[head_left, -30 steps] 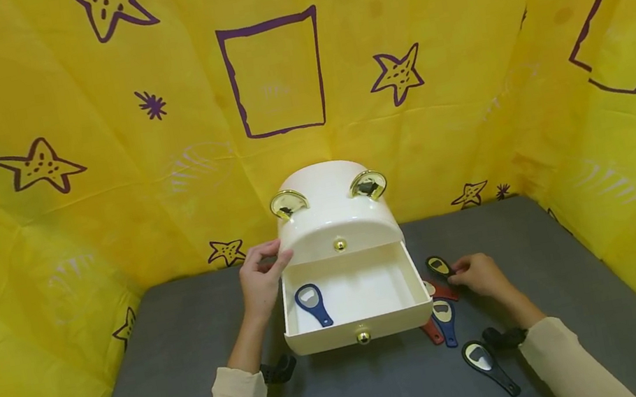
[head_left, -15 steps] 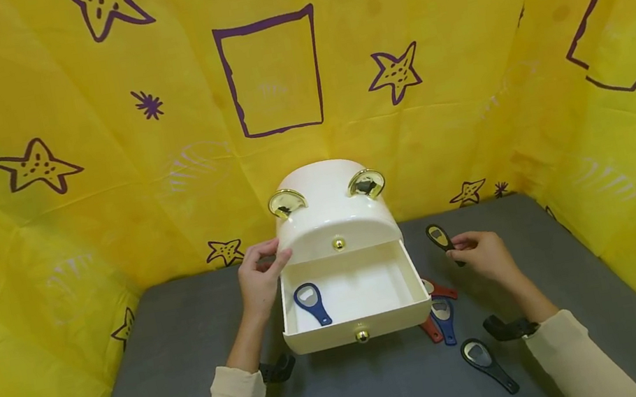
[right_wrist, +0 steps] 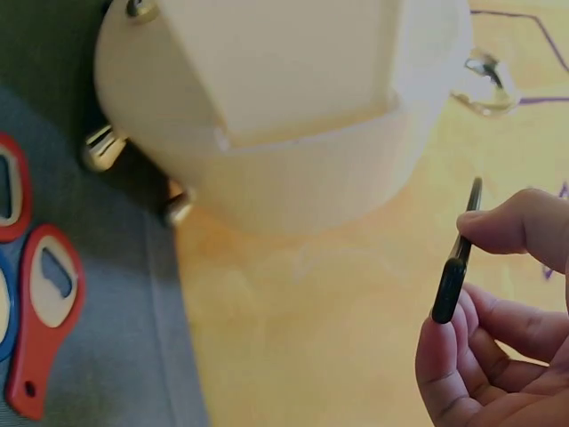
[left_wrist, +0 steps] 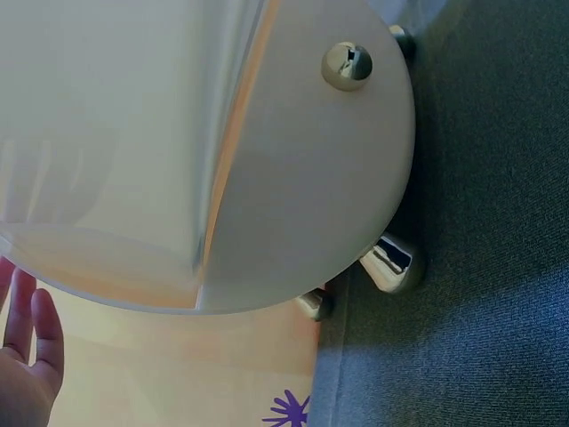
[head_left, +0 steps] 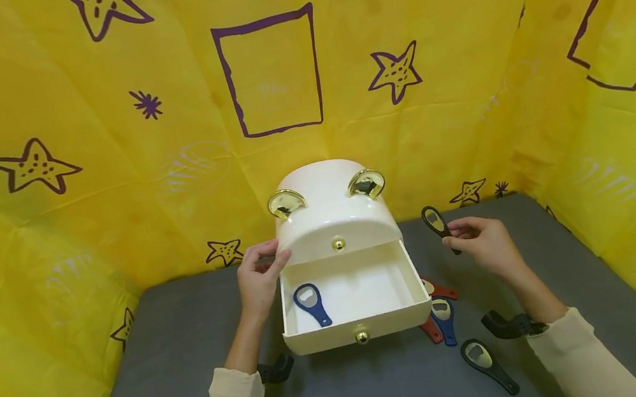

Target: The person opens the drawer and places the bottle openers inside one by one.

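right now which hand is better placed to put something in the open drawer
Probably the right hand: it pinches a black opener, while the left hand, at the white cabinet, holds none.

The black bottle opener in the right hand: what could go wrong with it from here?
The right hand pinches the black bottle opener near its narrow end, in the air, so it might slip. If moved toward the open drawer, it could bump the wall or land on the blue opener inside.
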Motion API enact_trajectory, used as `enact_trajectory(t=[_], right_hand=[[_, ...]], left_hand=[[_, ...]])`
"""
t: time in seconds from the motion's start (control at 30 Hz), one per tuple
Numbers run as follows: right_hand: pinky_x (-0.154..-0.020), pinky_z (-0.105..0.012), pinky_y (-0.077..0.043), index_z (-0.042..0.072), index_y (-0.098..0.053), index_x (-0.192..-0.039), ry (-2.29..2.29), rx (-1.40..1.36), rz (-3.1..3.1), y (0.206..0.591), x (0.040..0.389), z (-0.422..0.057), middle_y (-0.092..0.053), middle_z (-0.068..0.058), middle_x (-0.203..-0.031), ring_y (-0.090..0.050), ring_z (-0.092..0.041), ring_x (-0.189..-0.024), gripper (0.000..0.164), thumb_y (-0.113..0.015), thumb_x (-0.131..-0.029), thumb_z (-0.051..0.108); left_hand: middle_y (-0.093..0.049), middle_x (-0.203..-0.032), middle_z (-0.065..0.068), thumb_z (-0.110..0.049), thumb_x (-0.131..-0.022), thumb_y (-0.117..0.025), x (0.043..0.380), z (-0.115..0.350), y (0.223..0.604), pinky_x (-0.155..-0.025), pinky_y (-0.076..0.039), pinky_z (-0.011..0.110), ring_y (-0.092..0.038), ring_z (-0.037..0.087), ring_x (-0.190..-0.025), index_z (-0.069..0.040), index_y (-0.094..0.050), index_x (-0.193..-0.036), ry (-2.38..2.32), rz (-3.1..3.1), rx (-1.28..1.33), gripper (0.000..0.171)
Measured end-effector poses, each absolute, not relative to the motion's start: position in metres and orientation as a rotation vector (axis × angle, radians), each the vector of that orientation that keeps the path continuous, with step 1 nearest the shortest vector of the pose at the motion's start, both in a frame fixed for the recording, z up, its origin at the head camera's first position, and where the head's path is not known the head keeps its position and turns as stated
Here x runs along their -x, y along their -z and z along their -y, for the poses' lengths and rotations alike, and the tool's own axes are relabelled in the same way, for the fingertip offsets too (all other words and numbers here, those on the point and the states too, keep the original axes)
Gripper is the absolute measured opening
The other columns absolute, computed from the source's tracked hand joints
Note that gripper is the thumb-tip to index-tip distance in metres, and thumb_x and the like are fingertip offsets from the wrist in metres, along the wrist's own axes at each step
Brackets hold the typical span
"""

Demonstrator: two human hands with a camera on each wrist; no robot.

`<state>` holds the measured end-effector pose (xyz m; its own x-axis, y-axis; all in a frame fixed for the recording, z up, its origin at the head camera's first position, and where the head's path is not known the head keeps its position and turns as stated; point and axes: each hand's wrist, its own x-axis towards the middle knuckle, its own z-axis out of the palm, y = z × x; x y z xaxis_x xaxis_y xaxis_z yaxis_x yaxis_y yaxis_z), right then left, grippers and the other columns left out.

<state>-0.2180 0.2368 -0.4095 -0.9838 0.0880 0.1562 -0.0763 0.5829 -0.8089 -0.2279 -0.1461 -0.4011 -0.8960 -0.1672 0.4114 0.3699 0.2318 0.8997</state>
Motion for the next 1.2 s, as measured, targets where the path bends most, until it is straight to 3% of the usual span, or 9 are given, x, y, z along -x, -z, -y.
enact_trajectory(t=[0.27,0.7,0.93,1.2], right_hand=[[-0.062,-0.014,-0.049,-0.006,-0.068,-0.112,-1.359,-0.038,2.565,0.392,0.211,-0.231,-0.069,-0.021,-0.098,-0.055,0.006,-0.071,0.034,-0.074,-0.085,0.014],[-0.066,-0.01,-0.049,-0.007,-0.068,-0.112,-1.417,-0.155,2.486,0.368,0.202,-0.217,-0.068,-0.021,-0.098,-0.055,0.005,-0.074,0.035,-0.076,-0.084,0.011],[-0.065,-0.011,-0.049,-0.007,-0.068,-0.11,-1.426,-0.22,2.462,0.357,0.196,-0.206,-0.067,-0.022,-0.097,-0.055,0.004,-0.072,0.032,-0.076,-0.083,0.008],[-0.065,-0.013,-0.05,-0.006,-0.069,-0.106,-1.44,-0.323,2.446,0.35,0.194,-0.189,-0.067,-0.021,-0.093,-0.056,0.001,-0.072,0.029,-0.077,-0.081,0.004]], left_hand=[[-0.062,-0.111,0.025,-0.004,-0.083,-0.075,0.228,0.146,0.401,-0.073,-0.049,0.014,-0.057,0.011,-0.088,0.01,-0.068,-0.103,1.708,2.083,0.192,0.026],[-0.062,-0.112,0.026,-0.005,-0.083,-0.075,0.227,0.145,0.4,-0.073,-0.049,0.012,-0.058,0.028,-0.094,0.01,-0.068,-0.103,1.693,2.092,0.188,0.026],[-0.062,-0.112,0.025,-0.006,-0.084,-0.075,0.227,0.145,0.401,-0.073,-0.049,0.012,-0.057,0.005,-0.087,0.009,-0.068,-0.103,1.696,2.091,0.185,0.026],[-0.062,-0.112,0.025,-0.006,-0.084,-0.075,0.227,0.146,0.402,-0.073,-0.05,0.012,-0.056,0.003,-0.087,0.01,-0.068,-0.103,1.698,2.084,0.192,0.026]])
